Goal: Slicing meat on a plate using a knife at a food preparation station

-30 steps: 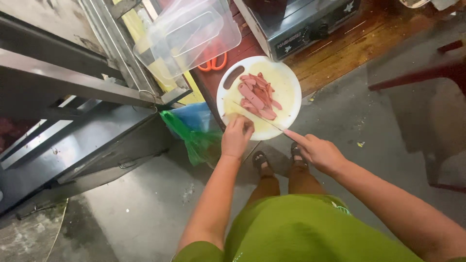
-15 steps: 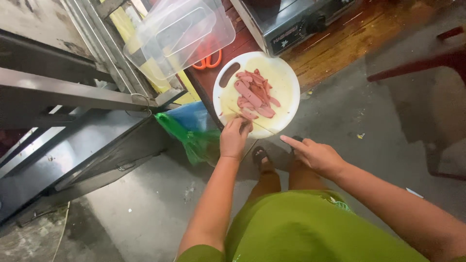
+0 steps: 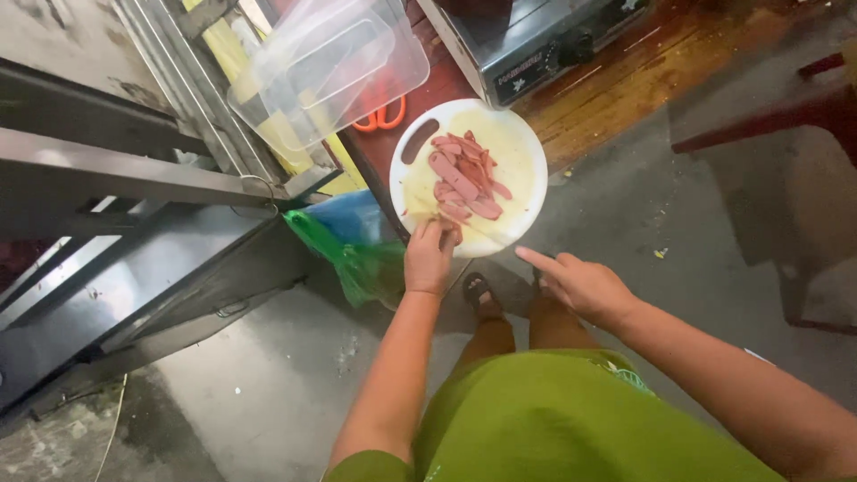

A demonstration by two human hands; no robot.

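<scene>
Round white cutting board with handle slot, lying at the near edge of a dark red-brown wooden table. On it: pink sausage slices, cut lengthwise, piled left of centre. Left hand: fingers bent onto the board's near rim, touching the nearest slices; whether it pinches one cannot be told. Right hand: empty, fingers loosely apart, forefinger extended, just off the board's near right edge. Far left of the board: orange-handled scissors, partly under a clear plastic container. Far side: steel appliance. Left: metal rack; green plastic bag below the table. Grey concrete floor, stained.
</scene>
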